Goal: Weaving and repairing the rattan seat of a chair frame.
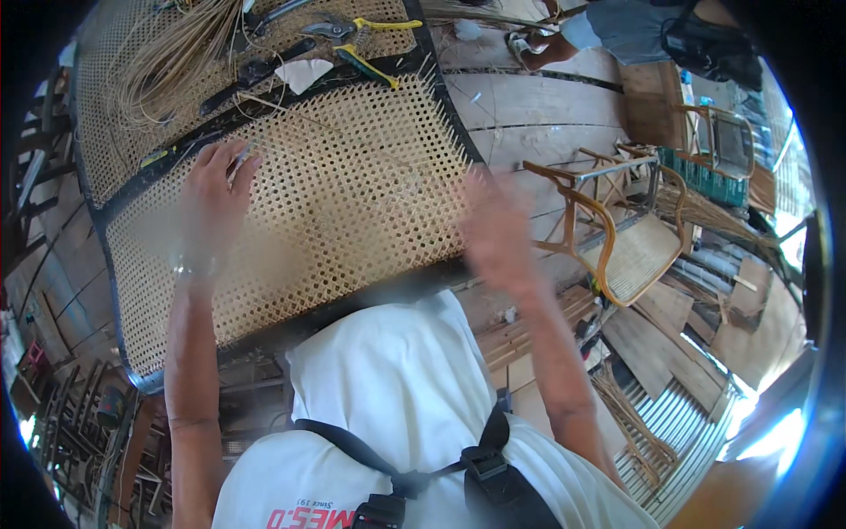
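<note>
A woven cane panel (344, 185) with small open holes is stretched on a black frame (454, 115) in front of me. Over its left part is my left hand (216, 181), fingers curled near the frame's dark middle bar; a small pale thing shows between thumb and forefinger, too small to name. At the panel's right edge, beside a fringe of loose cane ends, my right hand (495, 225) is smeared by motion. Its fingers and anything in them cannot be made out.
On the far panel lie a bundle of cane strands (181, 66), yellow-handled pruning shears (339, 31), a green-and-yellow handled tool (366, 66) and a white scrap (304, 75). Rattan chair (617, 238) stands right. Another person's leg (546, 51) shows at the far right on the plank floor (520, 106).
</note>
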Demonstrator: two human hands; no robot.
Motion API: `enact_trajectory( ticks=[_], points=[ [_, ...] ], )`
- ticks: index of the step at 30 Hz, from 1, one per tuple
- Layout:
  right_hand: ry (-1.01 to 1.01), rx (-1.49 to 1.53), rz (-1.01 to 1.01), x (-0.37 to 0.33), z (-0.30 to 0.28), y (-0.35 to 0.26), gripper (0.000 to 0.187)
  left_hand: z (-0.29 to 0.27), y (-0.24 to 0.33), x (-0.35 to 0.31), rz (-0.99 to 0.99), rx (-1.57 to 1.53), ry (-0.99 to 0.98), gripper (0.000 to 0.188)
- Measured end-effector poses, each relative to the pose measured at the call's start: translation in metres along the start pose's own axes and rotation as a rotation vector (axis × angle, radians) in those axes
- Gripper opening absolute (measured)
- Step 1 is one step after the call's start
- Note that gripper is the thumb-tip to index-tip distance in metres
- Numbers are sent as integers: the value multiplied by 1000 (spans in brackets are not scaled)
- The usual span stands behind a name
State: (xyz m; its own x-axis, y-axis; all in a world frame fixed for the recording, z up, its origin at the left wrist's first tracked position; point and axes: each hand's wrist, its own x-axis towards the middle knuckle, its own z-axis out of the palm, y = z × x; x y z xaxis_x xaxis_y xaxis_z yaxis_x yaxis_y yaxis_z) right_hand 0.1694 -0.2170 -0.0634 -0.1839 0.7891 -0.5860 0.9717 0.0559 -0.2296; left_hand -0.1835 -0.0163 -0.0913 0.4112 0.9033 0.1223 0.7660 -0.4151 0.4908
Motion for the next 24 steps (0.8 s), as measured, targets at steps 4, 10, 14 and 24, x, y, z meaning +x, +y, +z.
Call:
enact_trajectory(
  ticks=[4, 10, 14, 24],
  points=[
    [568, -388, 567, -33, -24, 41, 48, 17, 28, -7, -41, -170, -163, 32],
    [510, 266, 56, 1, -46, 12, 44, 44, 133, -28, 158, -250, -531, 45],
    [561, 280, -19, 19, -33, 9, 22, 46, 155, -49, 347, -256, -520, 44],
    [464, 468, -117, 14, -51, -32, 13, 23, 97, -30, 9, -196, -357, 33]
  ],
)
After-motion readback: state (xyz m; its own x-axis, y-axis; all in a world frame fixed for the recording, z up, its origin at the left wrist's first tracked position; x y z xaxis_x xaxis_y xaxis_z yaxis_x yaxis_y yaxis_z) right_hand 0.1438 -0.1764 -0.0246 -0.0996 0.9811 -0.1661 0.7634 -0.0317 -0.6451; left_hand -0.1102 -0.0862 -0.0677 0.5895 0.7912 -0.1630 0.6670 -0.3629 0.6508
